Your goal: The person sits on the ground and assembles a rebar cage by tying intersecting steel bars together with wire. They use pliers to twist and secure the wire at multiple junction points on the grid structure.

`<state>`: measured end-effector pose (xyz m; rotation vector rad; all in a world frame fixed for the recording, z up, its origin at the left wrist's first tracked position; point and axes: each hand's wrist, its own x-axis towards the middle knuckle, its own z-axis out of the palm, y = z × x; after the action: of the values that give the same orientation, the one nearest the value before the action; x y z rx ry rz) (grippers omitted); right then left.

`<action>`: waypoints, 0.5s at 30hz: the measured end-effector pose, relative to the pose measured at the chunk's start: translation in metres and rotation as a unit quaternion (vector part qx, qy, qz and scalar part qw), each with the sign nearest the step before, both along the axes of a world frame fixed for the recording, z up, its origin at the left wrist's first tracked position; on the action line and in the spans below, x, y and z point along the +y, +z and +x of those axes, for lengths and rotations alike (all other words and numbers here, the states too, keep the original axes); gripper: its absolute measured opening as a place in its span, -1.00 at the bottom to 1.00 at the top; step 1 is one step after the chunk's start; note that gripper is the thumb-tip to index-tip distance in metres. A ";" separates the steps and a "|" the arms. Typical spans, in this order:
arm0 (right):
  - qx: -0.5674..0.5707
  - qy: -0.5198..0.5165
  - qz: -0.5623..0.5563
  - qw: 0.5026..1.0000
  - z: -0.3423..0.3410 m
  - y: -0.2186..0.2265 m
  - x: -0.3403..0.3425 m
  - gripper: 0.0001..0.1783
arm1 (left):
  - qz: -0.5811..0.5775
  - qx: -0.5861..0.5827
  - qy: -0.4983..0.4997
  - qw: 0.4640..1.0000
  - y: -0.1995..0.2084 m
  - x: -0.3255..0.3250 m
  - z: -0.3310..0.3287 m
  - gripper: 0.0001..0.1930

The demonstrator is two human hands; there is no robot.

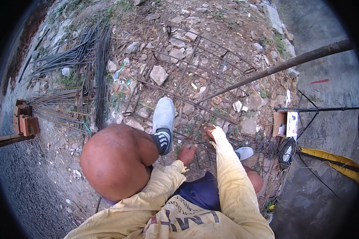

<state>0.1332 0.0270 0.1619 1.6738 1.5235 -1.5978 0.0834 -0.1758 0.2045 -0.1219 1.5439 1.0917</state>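
A rusty rebar cage [195, 49] of long bars and bent cross ties lies on rubble in front of me. My right hand [210, 134] is at its near end, fingers curled in; what they hold is too small to make out. Closer to me and a little to the left, my left hand [186, 154] is closed low beside the near bars. Its grip is hidden. My grey shoe [163, 115] is on the cage's left side, the other shoe [244, 153] right of my right hand.
A long rusty pole [283, 65] slants across the cage from the upper right. Bundled steel rods [101, 75] and stacked bricks [27, 121] are at left. On the right are a cardboard box [280, 124], a wire coil [285, 152], thin black poles [327, 108] and a yellow strip [331, 161].
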 end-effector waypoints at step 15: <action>0.075 -0.257 -0.264 0.927 0.012 -0.013 0.024 -0.80 | 0.016 -0.001 -0.009 1.000 -0.019 0.007 0.011 -0.62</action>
<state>0.1450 0.0515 0.1487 1.7261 0.6141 -2.1926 0.0947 -0.1686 0.1857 -0.0881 1.5221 1.1016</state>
